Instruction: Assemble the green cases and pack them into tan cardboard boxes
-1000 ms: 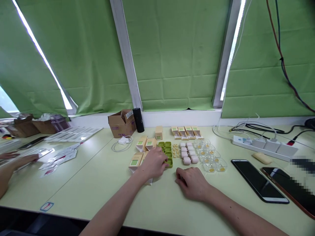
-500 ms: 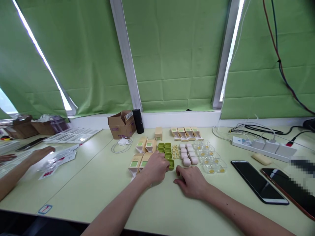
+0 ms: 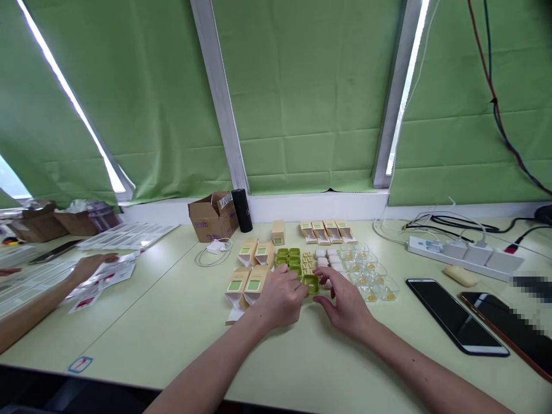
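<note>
My left hand (image 3: 282, 296) is closed, its fingertips on the left side of a small green square box (image 3: 310, 283) with a hollow top. My right hand (image 3: 347, 303) reaches in from the other side, thumb and fingers apart around that box's right edge; whether they touch it I cannot tell. Behind my left hand stand more green boxes (image 3: 294, 260) in two rows, partly hidden. Tiny yellow pieces (image 3: 307, 260) lie beside them. Pale pink rounded blocks (image 3: 334, 259) are partly covered by my right fingers. Clear plastic cups (image 3: 365, 277) with yellow spots stand to the right.
Small tan cartons (image 3: 236, 285) stand left of my left hand, more cartons (image 3: 328, 230) behind. A cardboard box (image 3: 213, 217) and black cylinder (image 3: 242, 211) are at the back. Phones (image 3: 455, 316) and a power strip (image 3: 463, 257) lie right. Another person's hand (image 3: 90, 267) is on plastic packets at left.
The green box has shifted right, out of its row, with my left hand. My right hand has moved forward to it and its fingers have opened. The other person's hand has moved right.
</note>
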### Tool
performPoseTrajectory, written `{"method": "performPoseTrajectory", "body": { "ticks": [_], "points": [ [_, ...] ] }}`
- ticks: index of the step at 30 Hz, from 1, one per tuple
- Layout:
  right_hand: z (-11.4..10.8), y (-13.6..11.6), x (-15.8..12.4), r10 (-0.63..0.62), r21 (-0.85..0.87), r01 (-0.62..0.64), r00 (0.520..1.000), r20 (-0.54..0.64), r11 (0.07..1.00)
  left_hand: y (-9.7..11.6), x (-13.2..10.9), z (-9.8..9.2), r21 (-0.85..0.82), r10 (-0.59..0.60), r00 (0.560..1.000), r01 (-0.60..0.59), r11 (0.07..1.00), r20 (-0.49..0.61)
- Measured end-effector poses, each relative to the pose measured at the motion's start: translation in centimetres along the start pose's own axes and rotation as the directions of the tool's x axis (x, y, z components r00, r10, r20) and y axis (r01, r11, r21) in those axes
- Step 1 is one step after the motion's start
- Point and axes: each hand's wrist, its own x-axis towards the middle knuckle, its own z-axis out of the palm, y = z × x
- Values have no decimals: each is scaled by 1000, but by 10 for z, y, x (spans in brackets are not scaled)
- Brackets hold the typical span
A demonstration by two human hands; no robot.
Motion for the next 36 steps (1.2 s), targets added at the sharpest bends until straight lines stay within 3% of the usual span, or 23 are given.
{"method": "performPoseTrajectory", "body": {
  "ticks": [6, 12, 26, 31, 36],
  "points": [
    [-5, -3, 2, 44, 140, -34, 997, -65, 990, 6, 8, -13, -44, 13, 982, -22, 999, -190],
    [-12, -12, 2, -43, 187, 77, 982, -182, 979, 5, 8, -21, -165, -77, 941, 23, 986, -329],
    [-10, -15, -1, -46, 264, 101, 977, -208, 959, 1, 5, -10, -302, -133, 911, 10, 953, -390],
    [-10, -14, 1, 40, 353, 14, 989, -145, 935, 5, 4, -1, -508, -288, 894, 81, 857, -343],
    [-11, -12, 3, 135, 415, -79, 985, -105, 906, 11, 6, 1, -704, -496, 861, 283, 651, -113]
  ]
}}
